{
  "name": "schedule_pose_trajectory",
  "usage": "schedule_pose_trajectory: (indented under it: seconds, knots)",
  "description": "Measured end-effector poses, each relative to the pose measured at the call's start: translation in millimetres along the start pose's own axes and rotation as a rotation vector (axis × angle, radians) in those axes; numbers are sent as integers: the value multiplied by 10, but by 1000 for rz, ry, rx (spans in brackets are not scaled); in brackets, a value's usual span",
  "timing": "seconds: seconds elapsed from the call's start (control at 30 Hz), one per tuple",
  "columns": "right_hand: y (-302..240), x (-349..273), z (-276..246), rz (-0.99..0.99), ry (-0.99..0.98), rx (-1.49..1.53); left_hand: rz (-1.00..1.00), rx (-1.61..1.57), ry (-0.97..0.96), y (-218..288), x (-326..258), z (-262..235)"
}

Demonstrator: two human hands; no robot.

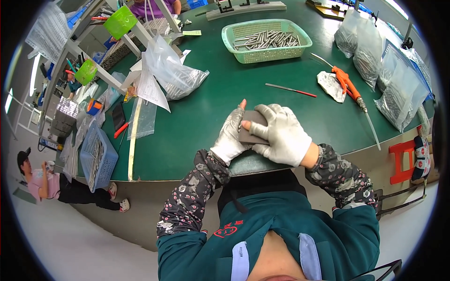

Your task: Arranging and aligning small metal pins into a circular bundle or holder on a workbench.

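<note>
From the head view I see both gloved hands meeting at the near edge of the green table (pixel 211 117): my left hand (pixel 229 138) cradles a dark grey flat pad (pixel 251 126) from the left side with its bare thumb tip pointing up past the pad's far corner, and my right hand (pixel 281 133) lies over the pad's right half, fingers curled down and pinching it against the left palm. So the pad sits between the two hands, just above the table's rim, closed on from both sides rather than lying free. Far across the table stands a green basket (pixel 266 40) of metal rods, well apart from the hands; a thin red-tipped file (pixel 290 90) lies between basket and hands, and an orange-handled air gun (pixel 348 84) rests to the right beside clear bags of parts (pixel 398 89). My worry is the pad's place over the edge: if either pinch loosens, it could slip off toward my lap, and the uncovered fingertips could get rubbed.
</note>
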State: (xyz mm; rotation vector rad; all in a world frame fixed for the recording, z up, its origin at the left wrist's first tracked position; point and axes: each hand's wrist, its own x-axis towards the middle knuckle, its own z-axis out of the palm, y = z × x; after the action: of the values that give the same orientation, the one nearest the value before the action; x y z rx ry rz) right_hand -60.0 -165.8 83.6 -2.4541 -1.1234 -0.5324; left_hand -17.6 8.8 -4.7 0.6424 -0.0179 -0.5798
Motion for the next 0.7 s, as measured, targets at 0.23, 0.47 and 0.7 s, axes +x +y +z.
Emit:
schedule_pose_trajectory:
  seconds: [0.23, 0.47, 0.7]
  knots:
    - [112, -73, 12, 6, 29, -19, 177, 378, 69, -34, -129, 450]
    - [134, -11, 43, 23, 165, -76, 225, 432, 78, -45, -42, 254]
    - [129, 18, -35, 91, 76, -9, 342, 891, -154, -39, -146, 250]
